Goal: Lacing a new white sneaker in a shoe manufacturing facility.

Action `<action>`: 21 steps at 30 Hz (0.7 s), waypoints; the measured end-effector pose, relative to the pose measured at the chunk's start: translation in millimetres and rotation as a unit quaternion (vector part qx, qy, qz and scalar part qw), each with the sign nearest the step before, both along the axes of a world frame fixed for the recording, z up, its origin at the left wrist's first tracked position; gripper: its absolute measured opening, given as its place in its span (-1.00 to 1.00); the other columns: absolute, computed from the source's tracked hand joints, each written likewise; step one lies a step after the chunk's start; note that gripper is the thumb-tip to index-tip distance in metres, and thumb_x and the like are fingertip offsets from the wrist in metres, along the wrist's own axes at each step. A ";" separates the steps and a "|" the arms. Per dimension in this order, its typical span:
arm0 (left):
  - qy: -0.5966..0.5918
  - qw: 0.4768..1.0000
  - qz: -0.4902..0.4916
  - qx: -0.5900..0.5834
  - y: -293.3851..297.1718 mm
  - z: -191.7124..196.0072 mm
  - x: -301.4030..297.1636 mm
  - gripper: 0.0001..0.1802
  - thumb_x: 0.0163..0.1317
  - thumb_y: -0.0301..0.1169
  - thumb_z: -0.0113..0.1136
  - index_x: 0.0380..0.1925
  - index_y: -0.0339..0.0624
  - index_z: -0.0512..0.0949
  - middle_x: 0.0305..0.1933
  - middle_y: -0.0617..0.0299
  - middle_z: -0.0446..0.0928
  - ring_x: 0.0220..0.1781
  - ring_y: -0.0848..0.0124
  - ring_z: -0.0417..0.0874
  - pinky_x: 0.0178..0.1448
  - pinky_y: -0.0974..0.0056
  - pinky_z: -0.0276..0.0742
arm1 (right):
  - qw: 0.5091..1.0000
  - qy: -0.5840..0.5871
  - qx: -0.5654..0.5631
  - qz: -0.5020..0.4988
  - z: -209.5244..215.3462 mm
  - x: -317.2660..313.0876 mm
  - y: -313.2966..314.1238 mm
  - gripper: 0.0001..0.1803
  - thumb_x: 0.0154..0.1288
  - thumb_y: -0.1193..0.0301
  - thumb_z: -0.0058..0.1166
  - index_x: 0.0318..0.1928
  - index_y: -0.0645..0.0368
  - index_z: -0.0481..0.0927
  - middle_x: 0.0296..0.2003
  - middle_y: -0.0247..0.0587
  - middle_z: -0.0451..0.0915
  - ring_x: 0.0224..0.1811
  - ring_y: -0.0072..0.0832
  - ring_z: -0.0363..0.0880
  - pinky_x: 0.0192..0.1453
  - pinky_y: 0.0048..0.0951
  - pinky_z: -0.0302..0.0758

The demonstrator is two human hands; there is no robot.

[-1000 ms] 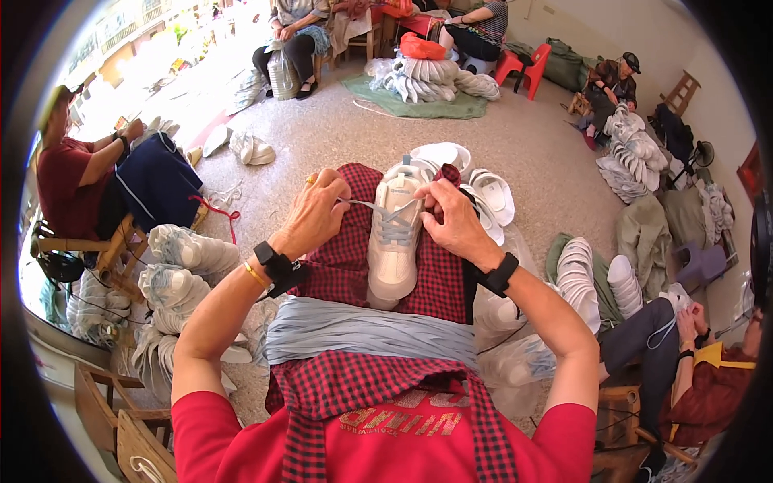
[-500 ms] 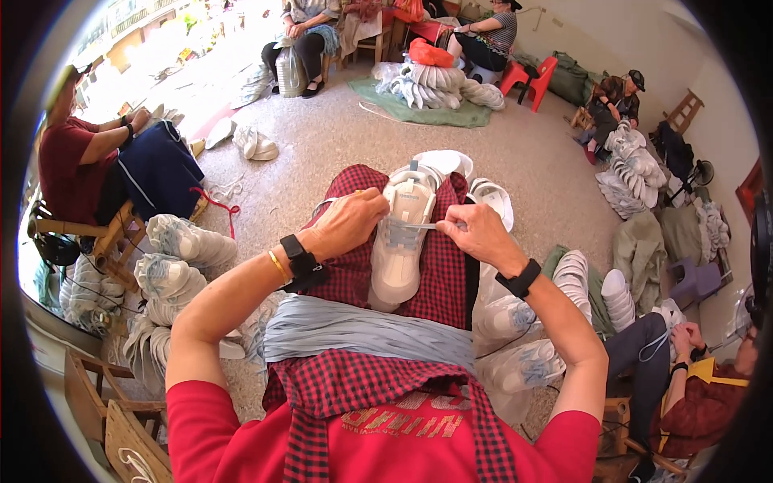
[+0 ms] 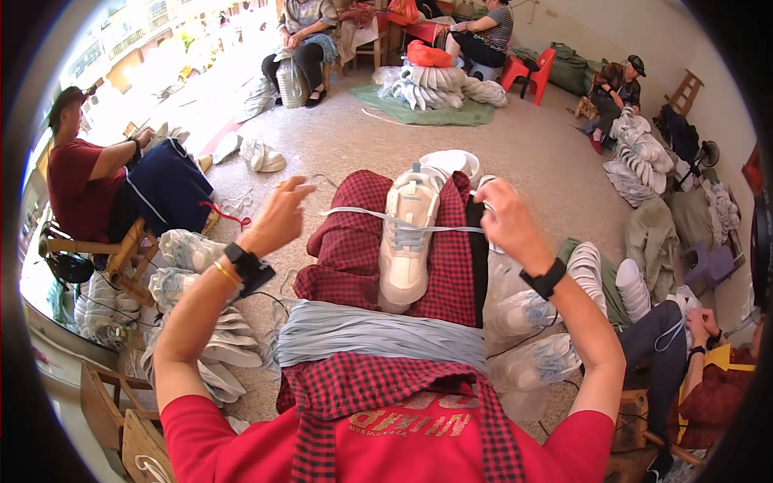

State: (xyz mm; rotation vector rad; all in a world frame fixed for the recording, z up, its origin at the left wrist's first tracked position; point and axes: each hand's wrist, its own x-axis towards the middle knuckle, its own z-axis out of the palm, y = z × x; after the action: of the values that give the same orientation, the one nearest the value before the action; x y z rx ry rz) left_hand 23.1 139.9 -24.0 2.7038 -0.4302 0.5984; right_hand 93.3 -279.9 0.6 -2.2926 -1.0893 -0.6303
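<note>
A white-and-grey sneaker (image 3: 405,270) lies on my lap over a red-and-black checked apron (image 3: 346,253), its toe toward me. A pale grey shoelace (image 3: 455,229) crosses it and sticks out on both sides. My left hand (image 3: 278,216) is raised to the left of the shoe, fingers bent, with a loose curl of lace at the fingertips. To the right, my right hand (image 3: 513,221) is up with curled fingers near the lace's other side; blur partly hides its grip. A thick bundle of grey-blue laces (image 3: 378,334) spans my waist.
White shoes (image 3: 451,163) sit just beyond the sneaker. Stacked shoes (image 3: 189,249) stand at my left, and bagged ones (image 3: 535,358) at my right. Wooden stools (image 3: 121,402) are at lower left. Several people sit around, including one in dark red (image 3: 76,181). A red chair (image 3: 529,74) stands far off.
Both hands have moved away from the sneaker, the left one to the left and the right one up and to the right. Lace now stretches out on each side of the shoe.
</note>
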 end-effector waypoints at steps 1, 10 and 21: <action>-0.018 0.999 -0.028 0.001 -17.8 5.1 0.5 -0.60 0.13 -0.68 0.14 0.02 -0.31 0.60 0.23 -0.10 0.48 0.23 -0.05 0.53 0.31 0.10 0.47 | 0.999 0.012 0.001 0.033 0.3 -13.0 18.4 -0.68 -0.04 0.70 0.02 -0.18 0.25 0.47 -0.22 0.02 0.46 -0.09 -0.03 0.51 0.04 -0.13 0.47; -0.006 0.981 -0.192 -0.008 -94.9 -3.2 25.8 -0.89 0.17 -0.58 0.19 -0.28 -0.33 0.60 -0.09 0.01 0.52 -0.01 0.04 0.53 0.09 0.09 0.48 | 0.991 0.064 -0.097 0.059 -25.8 -23.1 54.7 -0.81 0.22 0.61 0.08 -0.15 0.23 0.47 -0.32 0.04 0.52 -0.27 0.01 0.61 -0.24 -0.13 0.55; 0.014 0.991 -0.107 0.078 -27.0 17.4 7.7 -0.63 0.14 -0.66 0.08 -0.06 -0.21 0.65 -0.32 0.02 0.48 -0.22 0.07 0.56 -0.11 0.07 0.48 | 0.989 -0.028 -0.142 0.033 -15.3 -21.7 -10.9 -0.89 0.32 0.42 -0.03 -0.36 0.16 0.44 -0.47 -0.09 0.54 -0.43 -0.08 0.61 -0.40 -0.11 0.52</action>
State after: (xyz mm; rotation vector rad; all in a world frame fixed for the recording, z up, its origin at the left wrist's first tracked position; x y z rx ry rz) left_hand 30.9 112.9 -6.6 2.7571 -0.7770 0.4853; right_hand 71.6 -290.8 -14.7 -2.4779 -1.3496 -0.5448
